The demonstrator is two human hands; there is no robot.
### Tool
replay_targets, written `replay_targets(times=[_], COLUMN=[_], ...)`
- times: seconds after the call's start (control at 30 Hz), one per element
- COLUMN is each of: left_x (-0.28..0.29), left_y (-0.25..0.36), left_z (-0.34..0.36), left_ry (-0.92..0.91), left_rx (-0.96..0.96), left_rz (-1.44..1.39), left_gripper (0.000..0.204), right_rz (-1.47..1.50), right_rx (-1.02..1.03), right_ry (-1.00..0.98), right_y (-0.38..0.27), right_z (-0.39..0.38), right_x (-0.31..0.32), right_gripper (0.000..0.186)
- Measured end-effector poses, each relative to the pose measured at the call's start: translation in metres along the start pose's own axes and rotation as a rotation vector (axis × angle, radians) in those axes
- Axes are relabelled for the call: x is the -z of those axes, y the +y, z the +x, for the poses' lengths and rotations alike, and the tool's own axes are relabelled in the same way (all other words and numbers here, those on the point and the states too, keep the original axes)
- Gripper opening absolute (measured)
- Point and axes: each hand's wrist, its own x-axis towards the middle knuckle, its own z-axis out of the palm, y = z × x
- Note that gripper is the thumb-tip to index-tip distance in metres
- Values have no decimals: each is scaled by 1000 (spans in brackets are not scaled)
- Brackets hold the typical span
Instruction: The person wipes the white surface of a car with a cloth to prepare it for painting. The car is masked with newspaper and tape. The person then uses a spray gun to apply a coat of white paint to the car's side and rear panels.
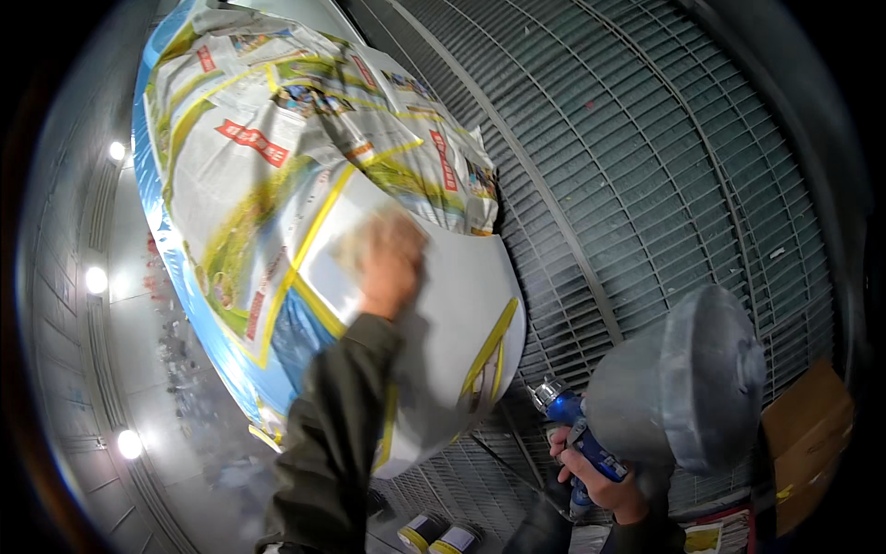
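My left hand (392, 272) is over a white, glossy car panel (457, 286). Motion smears its fingers, and a pale beige blur beside them could be a cloth or the fingers themselves. At the lower right, my right hand (616, 489) is closed around the handle of a blue spray gun (591, 451). The gun has a silver nozzle pointing toward the panel and a large grey cup (637, 397) on top. Printed masking sheets (249, 185) with yellow tape (318, 222) along their edges border the bare panel.
Metal floor grating (591, 138) runs along the panel's right side. Blue film (175, 268) lines the car's left side. Two cans (454, 538) stand at the bottom, near a dark hose (508, 466). Brown cardboard (810, 429) lies at the right. Lights (97, 280) line the left wall.
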Motion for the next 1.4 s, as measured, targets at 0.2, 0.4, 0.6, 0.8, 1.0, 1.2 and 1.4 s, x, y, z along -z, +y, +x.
replay_targets(times=[0.2,0.4,0.6,0.8,1.0,1.2,1.4], left_x=[-39,-144,-245,-258,-273,-360,-264], left_y=[35,146,217,310,368,391,409], left_z=[30,53,65,-15,-163,-434,-591], left_ry=[-442,-659,-733,-929,-825,-716,-1149], left_rx=[-193,-228,-211,-462,-769,-94,306], left_rz=[90,132,127,184,258,-114,-784], left_gripper=[46,47,43,38,40,33,26], right_rz=[95,106,162,426,159,151,-70], right_rx=[-68,-133,-320,-63,-69,-83,38], right_ry=[14,176,13,204,314,254,191], right_y=[2,19,73,124,150,181,200], right_z=[19,20,14,-2,-36,-75,-117], right_x=[39,77,141,144,119,70,8], right_gripper=[36,82,22,37,40,39,54])
